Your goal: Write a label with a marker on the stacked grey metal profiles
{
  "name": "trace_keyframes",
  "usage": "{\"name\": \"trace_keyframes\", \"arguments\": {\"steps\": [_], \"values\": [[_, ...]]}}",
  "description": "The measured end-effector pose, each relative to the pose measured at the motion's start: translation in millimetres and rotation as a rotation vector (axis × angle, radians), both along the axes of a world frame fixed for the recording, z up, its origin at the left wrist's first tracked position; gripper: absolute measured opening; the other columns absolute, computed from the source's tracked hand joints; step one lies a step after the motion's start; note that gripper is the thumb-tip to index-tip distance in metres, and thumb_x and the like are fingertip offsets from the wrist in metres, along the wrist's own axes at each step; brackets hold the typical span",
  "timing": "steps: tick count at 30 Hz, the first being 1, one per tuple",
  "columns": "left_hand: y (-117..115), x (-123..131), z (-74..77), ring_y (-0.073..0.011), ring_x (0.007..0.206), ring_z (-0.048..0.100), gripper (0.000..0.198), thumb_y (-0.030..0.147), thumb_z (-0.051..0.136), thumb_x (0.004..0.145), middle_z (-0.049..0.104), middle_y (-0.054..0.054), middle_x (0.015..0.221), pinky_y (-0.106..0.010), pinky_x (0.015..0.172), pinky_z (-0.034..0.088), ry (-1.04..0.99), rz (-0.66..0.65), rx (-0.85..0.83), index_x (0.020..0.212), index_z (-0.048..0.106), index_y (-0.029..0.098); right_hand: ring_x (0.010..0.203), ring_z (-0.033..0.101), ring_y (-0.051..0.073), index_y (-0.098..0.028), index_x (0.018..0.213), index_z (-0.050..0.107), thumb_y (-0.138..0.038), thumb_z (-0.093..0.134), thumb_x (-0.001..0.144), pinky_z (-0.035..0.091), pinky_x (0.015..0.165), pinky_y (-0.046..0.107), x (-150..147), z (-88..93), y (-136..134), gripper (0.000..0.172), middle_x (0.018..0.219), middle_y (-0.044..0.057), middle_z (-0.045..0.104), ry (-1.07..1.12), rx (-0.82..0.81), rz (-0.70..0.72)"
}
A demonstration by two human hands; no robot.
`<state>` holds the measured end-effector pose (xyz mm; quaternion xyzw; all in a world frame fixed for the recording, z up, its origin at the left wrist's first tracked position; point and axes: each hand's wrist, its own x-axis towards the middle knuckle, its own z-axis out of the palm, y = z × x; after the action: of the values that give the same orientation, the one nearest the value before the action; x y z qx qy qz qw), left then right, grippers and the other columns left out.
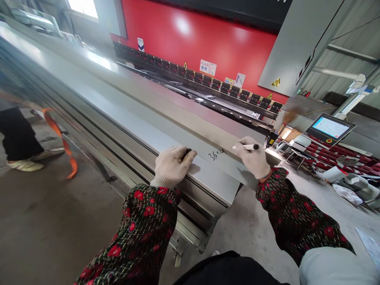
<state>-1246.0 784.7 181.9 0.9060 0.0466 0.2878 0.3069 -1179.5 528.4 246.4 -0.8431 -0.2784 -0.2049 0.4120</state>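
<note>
Through the head camera, a handwritten "36×2" mark (216, 154) looks finished on the long grey metal sheet (204, 168), with the white marker (245, 147) pinched firmly in my right gloved hand (251, 158) at 3 o'clock, my curled left gloved hand (172, 165) on the sheet at 9 o'clock, grip unclear, and the press brake (192, 73) toward 12 o'clock.

The long metal sheet (154, 126) is the main thing here. The person's left hand (173, 166) is on its near edge. The right hand (251, 158) is further right along it, with a marker (246, 147) in its fingers. Writing (216, 154) on the sheet sits between the hands. Behind the sheet is a press brake (196, 77). To the right is a control screen (329, 128). To the left, on the floor, are a co-worker's legs (20, 138) and a strap (63, 152).
</note>
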Motion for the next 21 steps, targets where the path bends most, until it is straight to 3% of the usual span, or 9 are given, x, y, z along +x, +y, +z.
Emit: {"name": "trace_keyframes", "arguments": {"steps": [4, 7, 11, 13, 17, 21], "values": [[2.3, 3.2, 0.8, -0.0204, 0.080, 0.057, 0.039, 0.050, 0.050, 0.097, 0.061, -0.002, 0.078, -0.034, 0.070, 0.034, 0.012, -0.004, 0.004, 0.069, 0.053, 0.023, 0.059, 0.062, 0.014, -0.023, 0.102, 0.063, -0.041, 0.063, 0.097, 0.052, 0.056, 0.029, -48.4, 6.7, -31.4, 0.019, 0.074, -0.001, 0.068, 0.071, 0.213, -0.027], [6.1, 0.7, -0.1, -0.0225, 0.083, 0.062, 0.037, 0.053, 0.052, 0.097, 0.065, -0.002, 0.081, -0.035, 0.070, 0.037, 0.036, -0.006, -0.023, 0.074, 0.059, 0.024, 0.067, 0.070, 0.017, -0.022, 0.106, 0.067, -0.039, 0.070, 0.094, 0.058, 0.061, 0.031, -87.2, -0.1, -53.8, 0.021, 0.080, 0.002, 0.074, 0.179, 0.378, 0.035], [-3.8, -33.4, -1.6, -0.0265, 0.098, 0.068, 0.030, 0.050, 0.054, 0.099, 0.074, -0.004, 0.100, -0.038, 0.084, 0.047, -0.084, -0.018, -0.080, 0.105, 0.069, 0.025, 0.070, 0.074, 0.021, -0.021, 0.110, 0.071, -0.038, 0.069, 0.093, 0.062, 0.069, 0.039, -127.6, -17.2, -69.7, 0.024, 0.086, 0.007, 0.078, 0.329, 0.552, 0.194], [-23.0, -62.7, -2.8, -0.0263, 0.100, 0.069, 0.032, 0.052, 0.056, 0.099, 0.076, -0.005, 0.105, -0.040, 0.091, 0.050, -0.209, -0.080, -0.020, 0.111, 0.069, 0.025, 0.067, 0.074, 0.021, -0.021, 0.104, 0.071, -0.041, 0.069, 0.092, 0.061, 0.064, 0.037, -140.5, -26.6, -73.6, 0.023, 0.083, 0.007, 0.078, 0.423, 0.663, 0.254], [-84.8, -110.9, -9.4, -0.0201, 0.080, 0.073, 0.029, 0.052, 0.056, 0.100, 0.079, -0.001, 0.090, -0.034, 0.073, 0.055, -0.248, -0.434, 0.044, 0.113, 0.069, 0.030, 0.057, 0.069, 0.019, -0.020, 0.096, 0.071, -0.041, 0.071, 0.090, 0.055, 0.052, 0.030, -155.2, -45.2, -86.7, 0.022, 0.073, 0.005, 0.075, 0.524, 0.825, 0.378], [-148.5, -119.6, -18.1, -0.0196, 0.084, 0.076, 0.029, 0.047, 0.057, 0.100, 0.082, -0.004, 0.097, -0.031, 0.073, 0.057, -0.081, -0.509, 0.035, 0.116, 0.070, 0.028, 0.050, 0.064, 0.015, -0.019, 0.091, 0.072, -0.039, 0.071, 0.089, 0.051, 0.049, 0.026, -160.6, -64.0, -123.9, 0.020, 0.064, 0.002, 0.071, 0.573, 0.902, 0.400]]}}
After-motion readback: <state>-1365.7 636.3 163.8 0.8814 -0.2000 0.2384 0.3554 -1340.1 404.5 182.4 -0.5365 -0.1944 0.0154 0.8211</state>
